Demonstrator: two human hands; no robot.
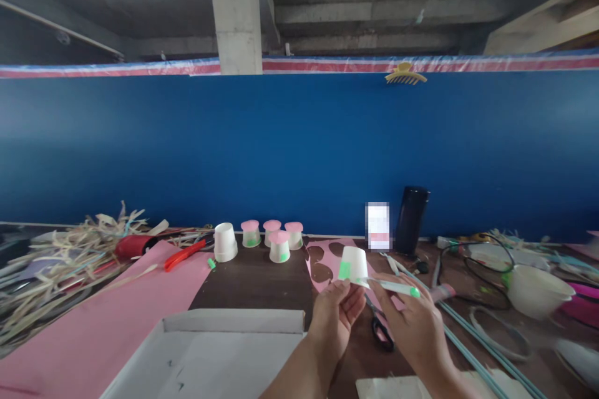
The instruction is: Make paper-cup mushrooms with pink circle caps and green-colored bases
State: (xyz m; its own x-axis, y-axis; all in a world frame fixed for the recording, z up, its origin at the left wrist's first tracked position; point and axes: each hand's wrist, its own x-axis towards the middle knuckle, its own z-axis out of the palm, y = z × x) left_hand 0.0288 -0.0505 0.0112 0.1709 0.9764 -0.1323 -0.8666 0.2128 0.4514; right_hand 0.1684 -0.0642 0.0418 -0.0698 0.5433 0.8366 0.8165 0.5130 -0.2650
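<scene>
My left hand [339, 308] is closed on the rim of a small white paper cup [356, 262], turned upside down, with a green patch coloured on its side. My right hand [409, 318] grips a white-barrelled green marker [393, 287], its tip at the cup's lower edge. Beneath my hands lie black-handled scissors [382, 333] and a pink paper sheet [339, 243] with round holes cut in it. Further left, several upturned cups [279, 252] carry pink round tops, some with green patches. A plain stack of white cups [225, 243] stands beside them. A small green cap [211, 264] lies near it.
An open white box [229, 355] lies in front. At left are pink paper [93, 330], a red-handled cutter [187, 254] and a pile of pale strips [84, 243]. A black cylinder [412, 221], a white bowl [538, 290] and blue-green sticks [477, 336] lie at right.
</scene>
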